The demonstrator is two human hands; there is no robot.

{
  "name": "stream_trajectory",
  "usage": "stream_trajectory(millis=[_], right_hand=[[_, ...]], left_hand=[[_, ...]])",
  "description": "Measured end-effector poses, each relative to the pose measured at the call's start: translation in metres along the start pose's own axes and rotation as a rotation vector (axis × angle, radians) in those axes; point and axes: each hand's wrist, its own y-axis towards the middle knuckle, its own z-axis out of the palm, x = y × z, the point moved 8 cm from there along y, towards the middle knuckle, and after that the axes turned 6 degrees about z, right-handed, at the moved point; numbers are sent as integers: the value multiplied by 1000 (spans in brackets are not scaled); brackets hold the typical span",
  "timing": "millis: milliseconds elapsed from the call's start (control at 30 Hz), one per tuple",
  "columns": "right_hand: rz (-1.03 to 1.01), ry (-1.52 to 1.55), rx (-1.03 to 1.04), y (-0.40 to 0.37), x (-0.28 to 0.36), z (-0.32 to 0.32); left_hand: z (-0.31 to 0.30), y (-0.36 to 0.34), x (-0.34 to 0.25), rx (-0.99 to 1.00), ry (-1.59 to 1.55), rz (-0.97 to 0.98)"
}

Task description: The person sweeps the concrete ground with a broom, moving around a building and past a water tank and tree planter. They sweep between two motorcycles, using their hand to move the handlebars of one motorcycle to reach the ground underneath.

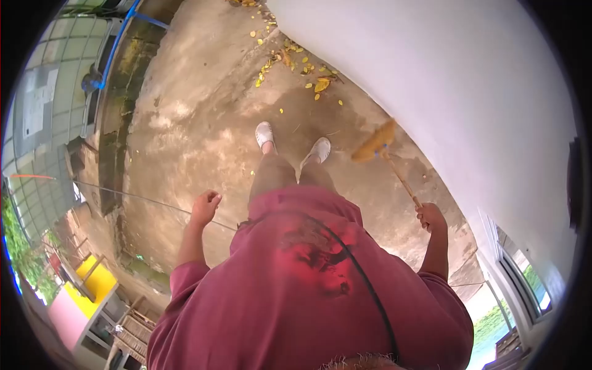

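In my right hand [430, 217] is the wooden handle of a broom [375, 142], with my fingers wrapped round it. The broom's wide tan head points forward, close to the white wall and over the wet concrete. My left hand [205, 207] hangs at my left side, its fingers loosely curled and apart, with nothing in it. My feet, in pale clogs [265, 135], stand on the concrete ground [185, 160] between the two hands.
A white wall [456, 80] runs along my right. Yellow leaves [322, 84] lie scattered ahead by its base. To the left are a caged white tank [68, 74], a blue pipe [117, 46] and a low kerb. A yellow panel [97, 280] and wooden furniture stand at lower left.
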Motion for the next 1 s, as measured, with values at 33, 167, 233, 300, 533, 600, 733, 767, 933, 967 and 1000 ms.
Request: stream_trajectory(millis=[33,167,233,300,533,600,733,767,933,967,1000], right_hand=[[24,-35,-76,8,2,-15],[-150,-624,-152,127,53,72],[-492,-1475,-95,149,121,130],[-647,-1416,-203,176,185,185],[-361,-550,-55,66,369,307],[-334,-409,-13,59,384,315],[-461,-286,33,-7,377,309],[-436,-262,44,-25,362,303],[-176,-219,-43,-124,285,265],[-152,-204,-58,-130,286,267],[-128,-185,-72,-128,288,269]], left_hand=[[23,-8,20,20,-6,-41],[38,-58,127,138,245,-136],[64,-66,131,224,237,-157],[58,-74,128,229,198,-174],[-6,-43,68,22,7,5],[-29,-23,51,10,-3,44],[-63,9,54,12,-13,50],[-74,14,60,10,-20,52],[-94,45,149,11,-81,-93],[-96,49,166,17,-77,-103],[-99,54,184,24,-70,-113]])
